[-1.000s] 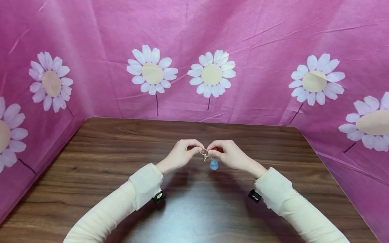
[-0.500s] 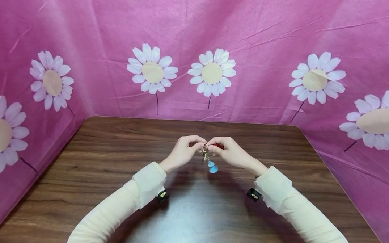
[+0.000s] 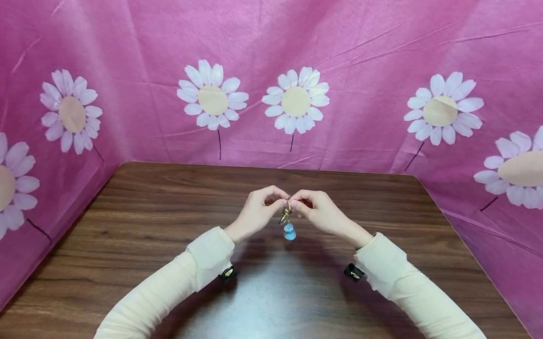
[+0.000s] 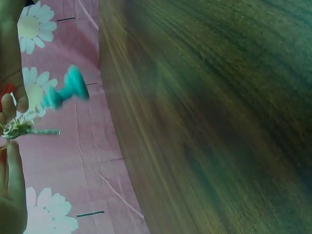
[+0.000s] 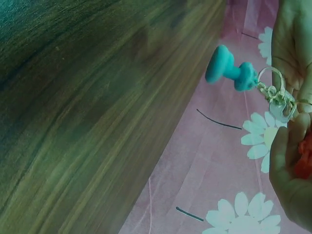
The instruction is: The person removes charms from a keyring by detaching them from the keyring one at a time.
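A keychain hangs between my two hands over the table. Its blue pawn-shaped charm (image 3: 289,232) dangles lowest, on a short chain below gold metal fittings (image 3: 285,213). My left hand (image 3: 255,210) pinches the upper metal of the keychain between thumb and index finger. Opposite it, my right hand (image 3: 326,212) pinches there too, fingertips close to those of the left. In the right wrist view a loose-looking metal ring (image 5: 273,68) shows beside the charm's chain. Something bright red (image 5: 304,161) sits inside my right hand, mostly hidden by the fingers.
The brown wood-grain table (image 3: 266,300) lies below both hands. A pink cloth (image 3: 368,37) printed with white daisies stands around its back and sides. Black wrist cameras (image 3: 354,272) are strapped at both sleeves.
The blue charm has swung left and now hangs nearly straight below the fingertips. My left hand has moved slightly right and up, closer to the right. The red thing has gone from the head view.
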A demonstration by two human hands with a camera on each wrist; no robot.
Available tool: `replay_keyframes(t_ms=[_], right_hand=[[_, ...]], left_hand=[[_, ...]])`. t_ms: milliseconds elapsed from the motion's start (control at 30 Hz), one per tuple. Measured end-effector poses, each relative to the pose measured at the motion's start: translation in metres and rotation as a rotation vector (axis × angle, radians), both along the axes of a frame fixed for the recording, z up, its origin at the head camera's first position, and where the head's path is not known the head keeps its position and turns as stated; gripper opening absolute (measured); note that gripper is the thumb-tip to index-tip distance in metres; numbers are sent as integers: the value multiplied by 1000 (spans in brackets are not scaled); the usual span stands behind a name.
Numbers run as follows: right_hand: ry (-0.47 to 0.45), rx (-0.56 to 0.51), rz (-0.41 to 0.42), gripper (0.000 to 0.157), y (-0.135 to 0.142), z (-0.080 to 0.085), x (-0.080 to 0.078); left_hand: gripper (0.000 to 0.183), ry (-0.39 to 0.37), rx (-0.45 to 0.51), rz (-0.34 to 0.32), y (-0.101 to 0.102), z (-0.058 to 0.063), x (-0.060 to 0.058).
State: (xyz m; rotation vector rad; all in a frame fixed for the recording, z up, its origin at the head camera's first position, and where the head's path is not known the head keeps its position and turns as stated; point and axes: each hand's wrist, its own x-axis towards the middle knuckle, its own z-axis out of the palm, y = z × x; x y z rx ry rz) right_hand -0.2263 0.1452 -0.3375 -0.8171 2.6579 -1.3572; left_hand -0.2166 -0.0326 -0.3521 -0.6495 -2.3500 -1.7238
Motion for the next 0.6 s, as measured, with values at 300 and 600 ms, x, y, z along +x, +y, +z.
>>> replay_keyframes(t_ms=[300, 600], right_hand=[[83, -29, -123, 12, -4, -3, -1], [86, -93, -167, 10, -10, -3, 6]], left_hand=[[7, 114, -48, 62, 1, -19, -3], [7, 174, -94, 115, 4, -18, -2]])
